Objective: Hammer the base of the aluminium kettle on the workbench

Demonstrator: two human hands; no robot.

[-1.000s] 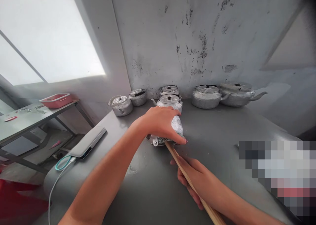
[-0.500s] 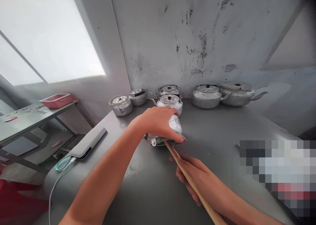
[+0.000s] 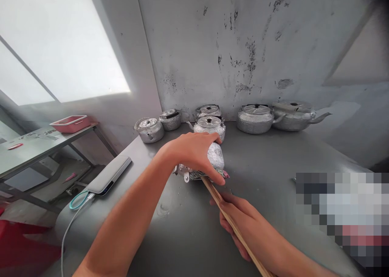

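Observation:
In the middle of the head view, my left hand (image 3: 193, 150) is wrapped over a small silver metal kettle (image 3: 216, 156), tipped so that its opening faces me. At that opening a piece of patterned cloth (image 3: 197, 175) shows, with a pinkish bit beside my left thumb. A long wooden stick (image 3: 251, 252) runs up from the lower right, its far end at the cloth; how far it reaches inside is hidden. My right hand (image 3: 240, 214) is closed around the stick's shaft. Just behind my left hand another kettle (image 3: 209, 124) stands upright.
More metal kettles (image 3: 254, 119) stand along the wall at the back of the grey table (image 3: 170, 228). A power bank (image 3: 109, 175) with a cable lies at the left edge. Farther left, a pink basket (image 3: 70, 124) sits on a second table. A blurred-out area covers the lower right.
The kettle has turned slightly in my left hand, and more of the cloth shows at its opening. My left thumb sits a little lower. My right hand and the stick have shifted slightly.

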